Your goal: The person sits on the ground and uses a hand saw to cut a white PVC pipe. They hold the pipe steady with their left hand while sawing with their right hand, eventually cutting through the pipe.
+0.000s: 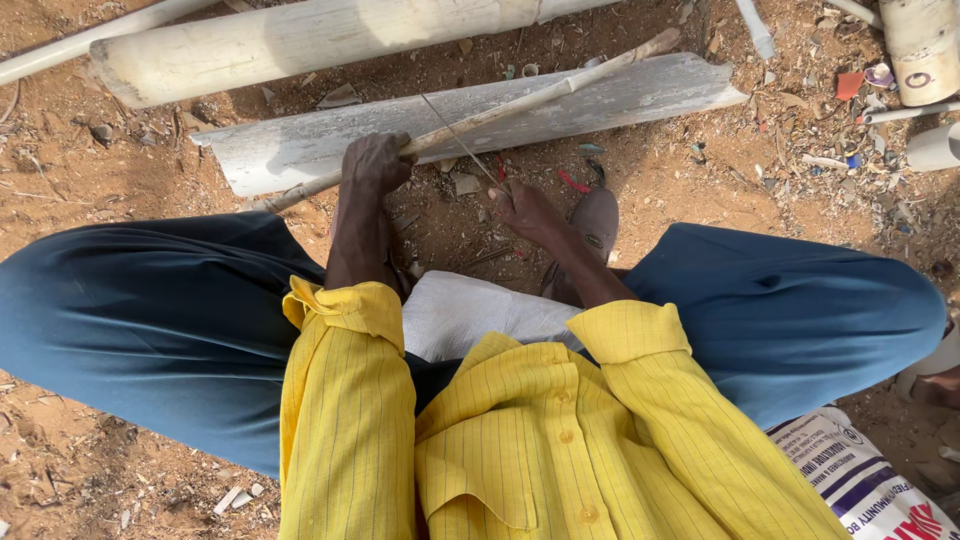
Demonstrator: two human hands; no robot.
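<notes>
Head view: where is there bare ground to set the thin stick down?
Barest is the dirt left of the flat grey plank, above the left knee. The strip between plank and thick pole is narrow. Between the knees is crowded: left hand gripping the thin stick, right hand, sandal. Upper right is littered with scraps.

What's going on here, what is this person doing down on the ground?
A person in a yellow shirt and blue trousers sits on the bare earth, knees spread. The left hand grips a long thin stick that lies slanted across a pale split plank. The right hand pinches a fine sliver that runs up to the stick. Thick pale poles lie beyond, and chips and scraps litter the ground.
</notes>
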